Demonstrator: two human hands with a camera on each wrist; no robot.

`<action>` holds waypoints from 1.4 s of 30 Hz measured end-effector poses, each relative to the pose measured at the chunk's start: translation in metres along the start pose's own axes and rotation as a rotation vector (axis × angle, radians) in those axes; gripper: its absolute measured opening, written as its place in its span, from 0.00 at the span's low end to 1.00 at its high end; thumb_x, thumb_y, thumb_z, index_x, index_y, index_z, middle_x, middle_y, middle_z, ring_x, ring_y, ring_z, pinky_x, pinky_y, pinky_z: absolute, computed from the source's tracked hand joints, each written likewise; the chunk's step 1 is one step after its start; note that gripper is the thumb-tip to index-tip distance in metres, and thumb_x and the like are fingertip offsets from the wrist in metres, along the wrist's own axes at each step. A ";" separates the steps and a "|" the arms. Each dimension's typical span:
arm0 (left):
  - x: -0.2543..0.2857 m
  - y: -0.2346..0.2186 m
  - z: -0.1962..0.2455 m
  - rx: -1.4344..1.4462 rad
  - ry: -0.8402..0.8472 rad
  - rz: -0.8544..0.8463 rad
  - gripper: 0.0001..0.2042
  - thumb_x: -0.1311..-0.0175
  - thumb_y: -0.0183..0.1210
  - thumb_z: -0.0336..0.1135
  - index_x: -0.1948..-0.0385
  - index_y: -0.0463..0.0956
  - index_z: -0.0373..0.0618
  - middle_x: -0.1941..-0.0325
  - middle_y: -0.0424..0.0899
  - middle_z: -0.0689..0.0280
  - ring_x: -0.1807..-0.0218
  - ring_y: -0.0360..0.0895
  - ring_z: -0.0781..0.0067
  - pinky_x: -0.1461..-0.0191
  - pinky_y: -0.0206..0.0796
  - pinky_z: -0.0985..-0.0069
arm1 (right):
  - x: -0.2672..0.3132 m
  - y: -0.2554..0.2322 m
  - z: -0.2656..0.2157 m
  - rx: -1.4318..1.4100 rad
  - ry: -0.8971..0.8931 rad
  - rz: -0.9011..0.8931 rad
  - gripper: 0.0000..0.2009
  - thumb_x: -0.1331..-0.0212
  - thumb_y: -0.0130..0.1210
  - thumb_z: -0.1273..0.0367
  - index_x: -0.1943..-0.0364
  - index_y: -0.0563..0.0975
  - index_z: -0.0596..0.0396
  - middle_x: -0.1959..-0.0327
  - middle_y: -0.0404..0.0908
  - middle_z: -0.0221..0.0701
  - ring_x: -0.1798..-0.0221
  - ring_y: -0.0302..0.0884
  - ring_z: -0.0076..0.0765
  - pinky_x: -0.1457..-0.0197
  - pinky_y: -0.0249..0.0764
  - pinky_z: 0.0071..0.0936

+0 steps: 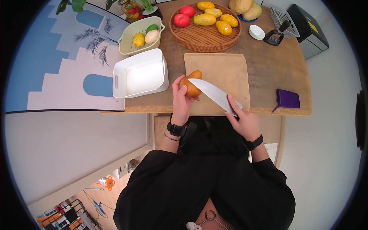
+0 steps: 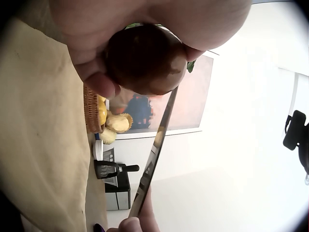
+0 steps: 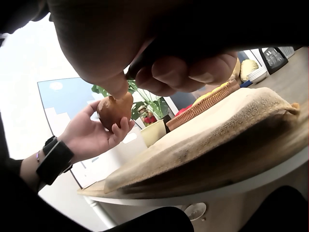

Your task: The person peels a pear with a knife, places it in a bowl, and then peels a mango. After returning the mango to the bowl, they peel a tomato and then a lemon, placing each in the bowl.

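Observation:
A brownish-orange pear (image 1: 190,86) is held up in my left hand (image 1: 181,98), its narrow end pointing away from me. My right hand (image 1: 244,122) grips the handle of a kitchen knife (image 1: 216,95), whose broad blade slants up and left to the pear. In the left wrist view the blade tip (image 2: 174,94) is right at the pear's skin (image 2: 145,60). Under both hands lies a tan cloth-like mat (image 1: 218,65) on the wooden table. The right wrist view shows the left hand's fingers (image 3: 120,130) around the pear, while the knife blade is hidden there.
Left of the mat stands a white bin (image 1: 141,74), with a pale green colander (image 1: 126,42) of produce behind it. A wicker tray (image 1: 203,45) holds red and yellow produce. Rightward are a white dish (image 1: 257,32), a black-handled tool (image 1: 274,37) and a purple pouch (image 1: 288,99).

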State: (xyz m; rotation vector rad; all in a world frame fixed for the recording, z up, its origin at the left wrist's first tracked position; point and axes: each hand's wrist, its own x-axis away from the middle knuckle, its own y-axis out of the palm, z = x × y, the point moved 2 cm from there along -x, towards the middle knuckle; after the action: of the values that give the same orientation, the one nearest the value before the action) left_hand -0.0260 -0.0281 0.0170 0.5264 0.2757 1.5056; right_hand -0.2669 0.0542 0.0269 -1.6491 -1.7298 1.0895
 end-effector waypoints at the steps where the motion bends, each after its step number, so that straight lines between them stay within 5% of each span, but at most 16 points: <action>1: 0.001 -0.002 -0.001 0.032 -0.006 -0.047 0.22 0.19 0.42 0.46 0.30 0.59 0.50 0.36 0.74 0.58 0.46 0.77 0.59 0.48 0.73 0.62 | 0.001 0.004 0.002 0.008 0.020 0.031 0.34 0.34 0.63 0.55 0.24 0.66 0.27 0.79 0.82 0.39 0.77 0.82 0.49 0.73 0.78 0.41; 5: 0.000 -0.005 -0.005 0.080 -0.010 -0.067 0.22 0.20 0.42 0.49 0.32 0.59 0.51 0.37 0.74 0.58 0.48 0.77 0.59 0.49 0.72 0.62 | -0.002 0.010 0.013 0.104 0.170 0.103 0.34 0.35 0.64 0.55 0.24 0.66 0.27 0.80 0.81 0.37 0.78 0.82 0.47 0.73 0.78 0.40; 8: 0.002 -0.007 -0.003 0.034 -0.048 -0.048 0.23 0.20 0.42 0.52 0.32 0.59 0.50 0.38 0.74 0.58 0.50 0.76 0.58 0.48 0.72 0.62 | -0.002 0.006 0.015 0.007 0.076 0.152 0.34 0.35 0.64 0.55 0.23 0.66 0.27 0.80 0.81 0.37 0.78 0.82 0.47 0.73 0.78 0.41; 11: -0.001 -0.008 -0.010 0.114 -0.050 -0.112 0.24 0.21 0.48 0.48 0.31 0.58 0.50 0.38 0.74 0.58 0.50 0.77 0.59 0.49 0.72 0.63 | 0.000 -0.005 0.000 0.038 0.030 -0.002 0.34 0.34 0.63 0.55 0.23 0.65 0.27 0.80 0.81 0.38 0.78 0.82 0.48 0.72 0.77 0.40; 15: 0.003 -0.004 -0.008 -0.003 0.022 -0.118 0.28 0.27 0.59 0.34 0.30 0.57 0.50 0.39 0.74 0.59 0.49 0.78 0.61 0.48 0.73 0.66 | 0.002 0.008 -0.001 -0.035 -0.020 0.054 0.34 0.33 0.62 0.55 0.23 0.65 0.27 0.80 0.81 0.38 0.77 0.82 0.49 0.72 0.77 0.40; 20: 0.003 -0.005 -0.003 0.060 -0.021 -0.113 0.31 0.31 0.64 0.27 0.30 0.57 0.49 0.39 0.75 0.62 0.47 0.79 0.67 0.50 0.76 0.70 | -0.001 0.005 0.011 0.079 0.198 0.095 0.34 0.33 0.62 0.55 0.23 0.65 0.27 0.80 0.81 0.38 0.78 0.82 0.49 0.72 0.77 0.41; 28: -0.004 -0.015 -0.020 0.001 0.039 -0.109 0.24 0.24 0.57 0.35 0.30 0.62 0.44 0.34 0.73 0.61 0.37 0.75 0.64 0.37 0.72 0.58 | 0.005 -0.001 -0.002 -0.013 0.043 0.023 0.33 0.33 0.62 0.56 0.24 0.66 0.26 0.78 0.83 0.39 0.76 0.83 0.51 0.72 0.78 0.41; 32: 0.002 -0.012 -0.014 0.105 -0.011 -0.101 0.24 0.24 0.56 0.33 0.30 0.60 0.45 0.34 0.73 0.63 0.36 0.73 0.68 0.37 0.73 0.63 | 0.003 0.014 0.009 -0.016 0.072 0.144 0.33 0.34 0.63 0.56 0.24 0.66 0.26 0.78 0.83 0.39 0.77 0.83 0.52 0.73 0.78 0.42; 36: 0.000 -0.006 -0.003 0.074 -0.040 -0.087 0.22 0.19 0.47 0.45 0.30 0.58 0.49 0.35 0.73 0.60 0.42 0.77 0.58 0.45 0.73 0.63 | -0.004 0.001 0.007 0.017 0.201 0.169 0.33 0.34 0.63 0.56 0.24 0.66 0.26 0.78 0.83 0.39 0.76 0.83 0.52 0.72 0.78 0.43; 42: -0.001 -0.007 -0.004 0.162 -0.051 -0.118 0.21 0.18 0.45 0.50 0.33 0.60 0.50 0.38 0.75 0.57 0.50 0.80 0.58 0.51 0.73 0.63 | -0.001 0.000 -0.001 -0.013 -0.003 -0.026 0.33 0.33 0.62 0.55 0.23 0.65 0.26 0.78 0.83 0.41 0.76 0.83 0.54 0.71 0.78 0.45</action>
State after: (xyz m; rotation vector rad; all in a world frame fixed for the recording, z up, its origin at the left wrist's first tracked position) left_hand -0.0222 -0.0287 0.0099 0.6651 0.3846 1.3607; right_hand -0.2663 0.0536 0.0278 -1.6290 -1.7587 1.0714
